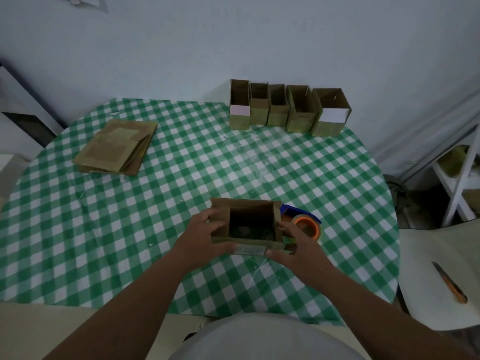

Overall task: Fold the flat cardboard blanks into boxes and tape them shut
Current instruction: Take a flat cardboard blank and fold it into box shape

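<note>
An open-topped cardboard box stands upright on the table just in front of me, its flaps up and its inside dark. My left hand grips its left wall, thumb on the near side. My right hand holds its right wall and near corner. Right behind the box lies a tape dispenser with a blue body and an orange roll. A stack of flat cardboard blanks lies at the far left. Several folded open boxes stand in a row at the far right by the wall.
The table wears a green and white checked cloth. An orange-handled utility knife lies on a white chair seat to my right. A white shelf frame stands beyond it. The wall runs close behind the table.
</note>
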